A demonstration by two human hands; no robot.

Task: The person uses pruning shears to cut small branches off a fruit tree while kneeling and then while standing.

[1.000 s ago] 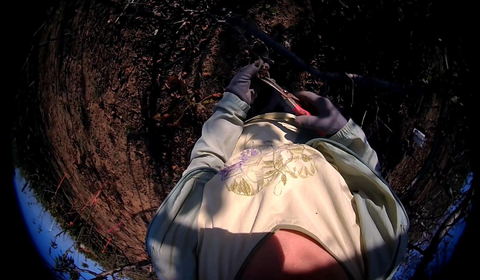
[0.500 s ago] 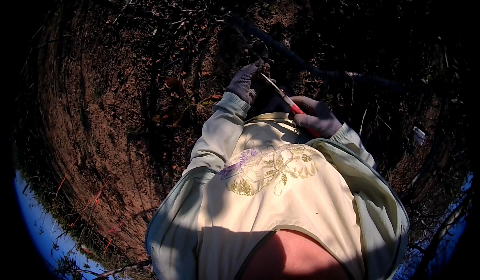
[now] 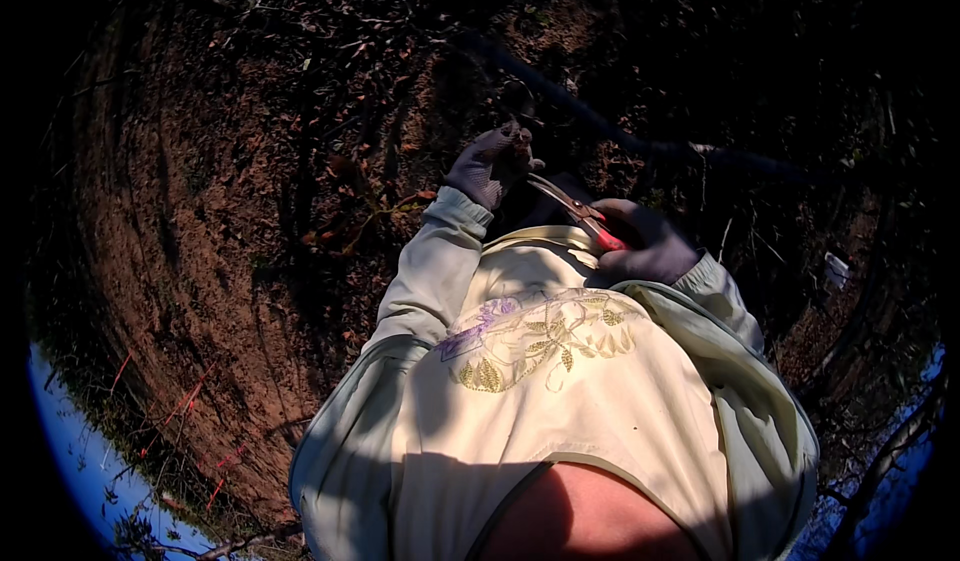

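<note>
In my right hand (image 3: 655, 246), gloved in grey, is a pair of red-handled pruning shears (image 3: 582, 213). The long slim blades point up and left, their tips close to the fingers of my left hand (image 3: 488, 166). That hand, also gloved, is closed with its fingers drawn together. A small dark bit seems to be at its fingertips, too shaded to make out. Both hands are in front of my cream shirt (image 3: 560, 401), which has leaf and flower embroidery.
Beyond my hands a long grey branch (image 3: 570, 106) lies across the shaded ground. Brown soil with dry leaves and twigs (image 3: 220, 221) spreads to the left. A small white tag-like piece (image 3: 837, 271) is at the right. Reddish leaves (image 3: 345, 223) are beside my left sleeve.
My right hand has shifted slightly right, and the shears' blades now look parted a little. My left hand has turned and moved slightly left, its fingers more in the light.
</note>
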